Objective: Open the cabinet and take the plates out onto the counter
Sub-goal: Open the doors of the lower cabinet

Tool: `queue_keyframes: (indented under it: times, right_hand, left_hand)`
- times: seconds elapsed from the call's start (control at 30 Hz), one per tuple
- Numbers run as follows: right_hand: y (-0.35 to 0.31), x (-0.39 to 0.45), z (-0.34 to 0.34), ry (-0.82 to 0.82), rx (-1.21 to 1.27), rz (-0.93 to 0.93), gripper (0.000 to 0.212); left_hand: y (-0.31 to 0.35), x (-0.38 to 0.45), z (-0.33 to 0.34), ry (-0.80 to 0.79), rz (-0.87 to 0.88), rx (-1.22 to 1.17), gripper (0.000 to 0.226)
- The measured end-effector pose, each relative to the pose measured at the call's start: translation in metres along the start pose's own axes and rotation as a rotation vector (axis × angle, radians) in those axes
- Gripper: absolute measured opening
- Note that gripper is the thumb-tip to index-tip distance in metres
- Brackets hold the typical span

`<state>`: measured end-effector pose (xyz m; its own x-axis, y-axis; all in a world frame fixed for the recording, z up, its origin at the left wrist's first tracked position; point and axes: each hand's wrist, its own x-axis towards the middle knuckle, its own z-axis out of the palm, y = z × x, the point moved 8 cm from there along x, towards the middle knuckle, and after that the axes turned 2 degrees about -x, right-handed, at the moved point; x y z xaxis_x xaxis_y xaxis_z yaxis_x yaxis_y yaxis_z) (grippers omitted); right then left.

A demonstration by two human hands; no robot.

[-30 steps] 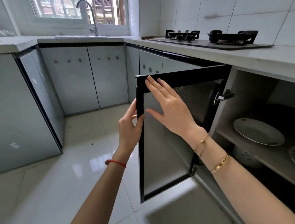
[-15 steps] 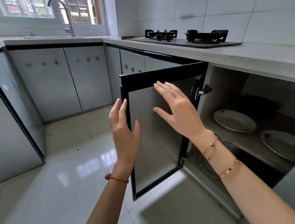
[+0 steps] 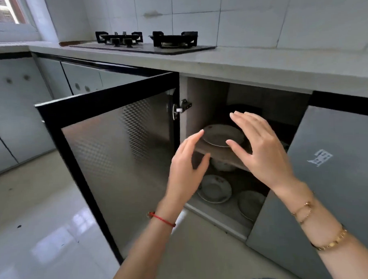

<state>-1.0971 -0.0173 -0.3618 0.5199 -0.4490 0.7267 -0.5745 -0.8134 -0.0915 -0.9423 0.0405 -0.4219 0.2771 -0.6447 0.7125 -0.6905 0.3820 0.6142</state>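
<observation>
The black-framed cabinet door (image 3: 116, 163) stands swung wide open to the left. Inside, a white plate (image 3: 220, 135) lies on the middle shelf (image 3: 221, 156). Two more plates, one (image 3: 214, 189) and another (image 3: 250, 204), lie on the cabinet floor, with a white bowl-like dish (image 3: 222, 166) behind them. My left hand (image 3: 186, 171) and my right hand (image 3: 261, 148) hover in front of the opening with fingers spread, on either side of the shelf plate, holding nothing. The grey counter (image 3: 249, 64) runs above the cabinet.
A black gas hob (image 3: 147, 40) sits on the counter at the back left. The neighbouring grey cabinet door (image 3: 332, 185) on the right is closed and hides part of the shelf. Glossy tiled floor (image 3: 45, 219) lies to the left.
Both hands have left the door and moved right, into the front of the cabinet opening. The door has swung further open, and the view has shifted right and closer.
</observation>
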Motion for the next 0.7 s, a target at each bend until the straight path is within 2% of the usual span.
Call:
queue_keyframes:
  times: [0.3,0.53,0.7]
  right_hand:
    - [0.104,-0.040,-0.069,0.080,-0.194,0.158,0.056]
    - [0.139,-0.046,-0.087,0.073,-0.289,0.244,0.058]
    - [0.141,-0.044,-0.085,0.040,-0.299,0.258,0.060]
  left_hand:
    - [0.040,0.034,0.161,-0.319,0.017,-0.203,0.066]
    - [0.064,0.054,0.233,-0.455,-0.003,-0.312,0.077]
    - [0.074,0.058,0.240,-0.432,-0.026,-0.392,0.056]
